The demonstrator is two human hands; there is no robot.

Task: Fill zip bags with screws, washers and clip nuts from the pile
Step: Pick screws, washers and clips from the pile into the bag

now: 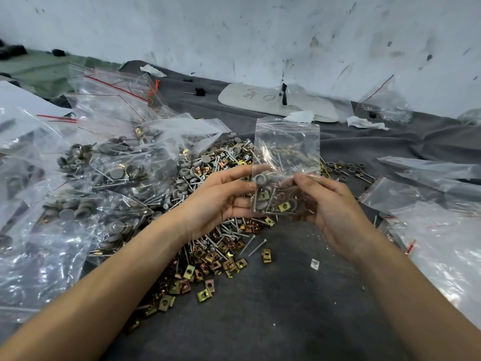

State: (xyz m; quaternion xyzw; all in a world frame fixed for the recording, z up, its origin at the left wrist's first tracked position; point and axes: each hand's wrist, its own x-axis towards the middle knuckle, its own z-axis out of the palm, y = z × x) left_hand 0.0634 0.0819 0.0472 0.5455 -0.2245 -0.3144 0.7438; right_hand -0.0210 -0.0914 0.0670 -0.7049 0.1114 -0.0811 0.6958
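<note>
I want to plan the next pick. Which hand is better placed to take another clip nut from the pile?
Probably the left hand: it is directly above the pile. The right hand is over bare cloth and pinches the zip bag.

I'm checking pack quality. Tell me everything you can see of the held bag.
The bag is small, clear, crinkled plastic, held upright above the pile. Its upper half looks empty; grey washers, screws and yellowish clip nuts sit at the bottom. The left hand grips its left edge, the right hand pinches its right side.
</note>
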